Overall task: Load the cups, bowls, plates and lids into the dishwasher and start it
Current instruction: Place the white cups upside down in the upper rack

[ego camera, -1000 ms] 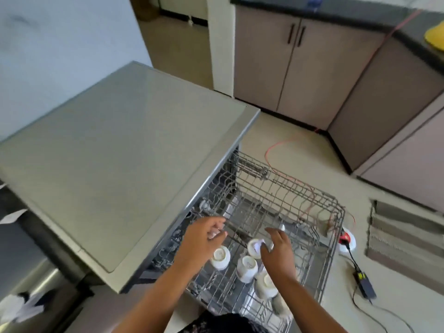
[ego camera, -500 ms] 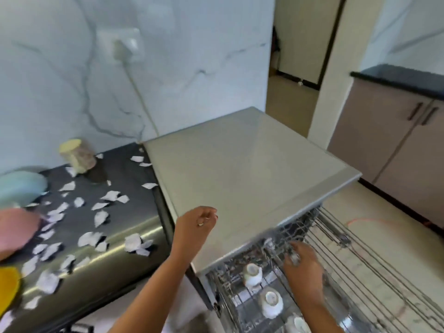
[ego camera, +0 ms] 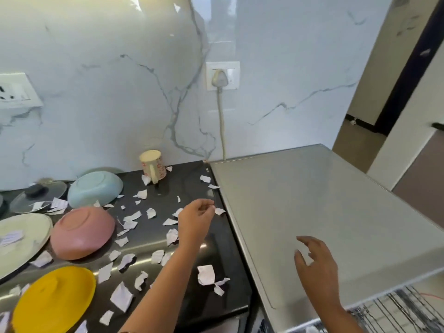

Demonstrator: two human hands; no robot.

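Left hand [ego camera: 195, 222]: I saw it loosely curled, empty, over the table's [ego camera: 223, 251] paper scraps [ego camera: 205, 275].
Right hand [ego camera: 317, 272]: fingers spread above the dishwasher top [ego camera: 324, 200].
Dishes: mug [ego camera: 152, 167], blue bowl [ego camera: 95, 188], pink bowl [ego camera: 83, 233], yellow plate [ego camera: 54, 299] sat there.

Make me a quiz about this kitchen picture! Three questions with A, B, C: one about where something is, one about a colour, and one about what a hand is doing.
1. Where is the cream flowered mug?
A. on the floor
B. on the glossy black counter, close to the white marble wall
C. in a sink

2. What colour is the round flat plate nearest the bottom-left corner?
A. yellow
B. purple
C. black

3. How is the person's right hand?
A. gripping a spoon
B. clenched in a fist
C. open, fingers spread, holding nothing

Answers:
1 B, the mug stands on the dark counter by the wall.
2 A, that plate is bright yellow.
3 C, its fingers are spread above the grey dishwasher top with nothing in them.
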